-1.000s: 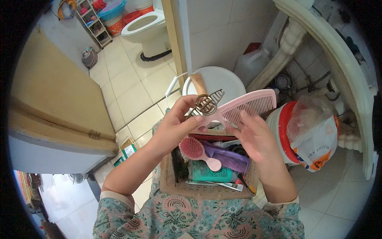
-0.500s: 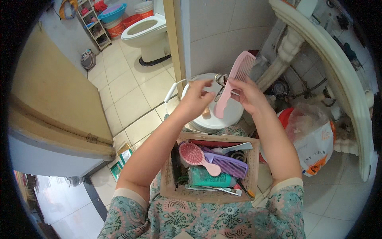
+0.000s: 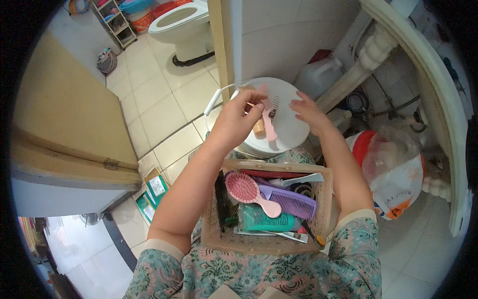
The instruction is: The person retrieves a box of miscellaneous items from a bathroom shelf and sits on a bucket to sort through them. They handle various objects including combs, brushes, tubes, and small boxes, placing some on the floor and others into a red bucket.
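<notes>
A round white lid point(image 3: 291, 134) stands in front of me. On it lies a pink comb point(image 3: 270, 130), with a dark metal hair clip point(image 3: 273, 110) against it and a small tan cylinder point(image 3: 259, 128) beside it. My left hand point(image 3: 241, 117) is over the lid's left part, fingers curled and thumb near the index finger, covering part of the comb; whether anything is pinched there is hidden. At the lid's right edge, my right hand point(image 3: 309, 114) has its fingers apart, holding nothing. A beige basket point(image 3: 211, 238) on my lap holds a pink hairbrush point(image 3: 242, 187), purple comb point(image 3: 294, 202) and green tube point(image 3: 266, 219).
A white handle point(image 3: 212, 102) sticks out at the lid's left. The toilet point(image 3: 191, 35) stands beyond the door frame point(image 3: 221, 50). To the right are a white plastic bag point(image 3: 398, 184), a sink pedestal pipe point(image 3: 358, 67) and a clear jug point(image 3: 318, 74). Green-white packets point(image 3: 152, 197) lie on the floor.
The pink comb and the metal clip have gone from my right hand down onto the lid. My right hand has let go and opened. My left hand remains curled nearby.
</notes>
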